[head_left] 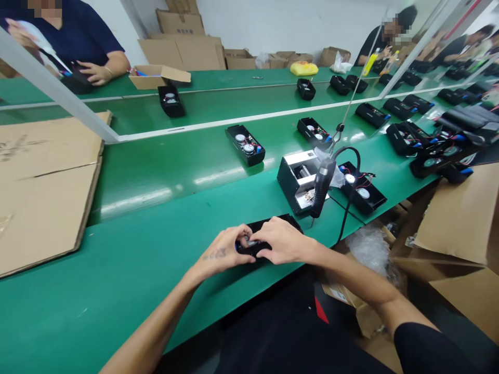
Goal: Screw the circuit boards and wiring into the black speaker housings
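Note:
A black speaker housing (290,221) lies on the green bench just in front of me, largely covered by both hands. My left hand (224,252) curls over its left end, fingers bent against the housing and a round part inside. My right hand (280,241) reaches over from the right, with bent fingertips close to those of my left hand. What the fingertips pinch inside is too small to make out. Behind my right hand, a black electric screwdriver (323,184) hangs upright on a cord beside a black and silver screw feeder box (298,182).
Open black housings (246,145) with round speakers and wires stand on the green belt (156,161). Another (362,189) lies right of the feeder. Flattened cardboard (47,192) covers the left. Boxes (458,223) stand right, and people (89,47) sit across the belt.

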`<state>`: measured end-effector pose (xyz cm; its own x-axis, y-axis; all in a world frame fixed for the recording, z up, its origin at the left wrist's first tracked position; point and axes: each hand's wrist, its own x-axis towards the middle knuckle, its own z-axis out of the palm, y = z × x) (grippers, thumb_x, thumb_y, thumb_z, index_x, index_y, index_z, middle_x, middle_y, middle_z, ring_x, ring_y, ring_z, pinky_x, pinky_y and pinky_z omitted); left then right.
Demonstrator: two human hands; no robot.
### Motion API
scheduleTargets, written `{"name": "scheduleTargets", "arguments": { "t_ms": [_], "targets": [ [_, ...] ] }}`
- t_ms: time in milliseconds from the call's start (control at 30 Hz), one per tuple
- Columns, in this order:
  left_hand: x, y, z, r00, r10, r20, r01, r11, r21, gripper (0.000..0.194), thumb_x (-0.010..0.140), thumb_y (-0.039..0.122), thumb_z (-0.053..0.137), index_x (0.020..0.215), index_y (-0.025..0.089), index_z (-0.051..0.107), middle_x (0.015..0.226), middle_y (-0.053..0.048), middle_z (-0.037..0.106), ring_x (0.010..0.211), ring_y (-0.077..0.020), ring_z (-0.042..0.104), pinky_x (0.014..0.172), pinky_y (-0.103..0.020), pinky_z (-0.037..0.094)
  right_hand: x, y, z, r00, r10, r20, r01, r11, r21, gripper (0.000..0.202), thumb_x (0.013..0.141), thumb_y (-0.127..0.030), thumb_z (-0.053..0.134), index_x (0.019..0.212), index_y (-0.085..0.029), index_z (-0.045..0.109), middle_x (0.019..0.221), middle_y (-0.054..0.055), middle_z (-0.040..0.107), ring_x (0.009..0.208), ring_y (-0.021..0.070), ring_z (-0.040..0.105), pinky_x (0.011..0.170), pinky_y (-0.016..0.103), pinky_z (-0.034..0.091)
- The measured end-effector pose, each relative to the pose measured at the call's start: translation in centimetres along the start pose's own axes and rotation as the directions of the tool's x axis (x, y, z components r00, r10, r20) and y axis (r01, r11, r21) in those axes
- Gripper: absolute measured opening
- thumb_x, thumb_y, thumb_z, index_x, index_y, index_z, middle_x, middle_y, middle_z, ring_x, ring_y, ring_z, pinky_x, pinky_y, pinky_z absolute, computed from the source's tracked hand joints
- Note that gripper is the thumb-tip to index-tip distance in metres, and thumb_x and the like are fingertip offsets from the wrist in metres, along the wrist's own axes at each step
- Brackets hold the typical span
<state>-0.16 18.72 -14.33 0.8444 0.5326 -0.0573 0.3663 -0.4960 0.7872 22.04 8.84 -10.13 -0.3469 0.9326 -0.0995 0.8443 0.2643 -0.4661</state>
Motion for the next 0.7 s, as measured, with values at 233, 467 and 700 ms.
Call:
{"name": "scheduleTargets", "arguments": {
  "t_ms": [233, 467, 700],
  "targets": [
    [-4.4, -0.4, 4.7, 0.84, 0.523, -0.143, -0.425, 0.799, 0.425, 0.015, 0.098, 0.017, 0.069, 0.111, 0.022, 0.063, 0.112, 0.0, 0.076, 0.117, -0.0209, 0.069, 0.117, -0.043, 0.04, -5.9, 8.1, -1.0, 0.124, 0.356, -0.926, -0.281, 0.908, 0.311, 0.068, 0.097, -0.054, 0.065, 0.143, -0.005, 0.057, 0.136, 0.014, 0.056, 0.123, 0.0061, 0.057, 0.099, 0.016, 0.051],
    [-4.7, 0.6, 4.9, 0.795, 0.588, -0.146, -0.451, 0.735, 0.506, 0.011, 0.105, 0.015, 0.053, 0.111, 0.02, 0.061, 0.106, -0.002, 0.076, 0.12, -0.0201, 0.068, 0.113, -0.039, 0.043, -5.2, 12.7, 0.0, 0.369, 0.646, -0.668, -0.051, 0.732, 0.68, 0.082, 0.082, -0.061, 0.077, 0.135, -0.002, 0.055, 0.121, 0.012, 0.063, 0.101, 0.002, 0.065, 0.093, 0.01, 0.056],
    [-4.9, -0.1, 5.6, 0.763, 0.613, -0.208, -0.4, 0.699, 0.593, 0.011, 0.104, 0.014, 0.056, 0.111, 0.02, 0.064, 0.111, -0.004, 0.077, 0.12, -0.0203, 0.07, 0.112, -0.037, 0.048, -5.4, 11.8, 0.9, 0.437, 0.613, -0.658, 0.182, 0.656, 0.732, 0.063, 0.093, -0.056, 0.066, 0.119, -0.005, 0.042, 0.064, -0.004, 0.046, 0.053, -0.001, 0.045, 0.062, 0.012, 0.045]
  ]
}}
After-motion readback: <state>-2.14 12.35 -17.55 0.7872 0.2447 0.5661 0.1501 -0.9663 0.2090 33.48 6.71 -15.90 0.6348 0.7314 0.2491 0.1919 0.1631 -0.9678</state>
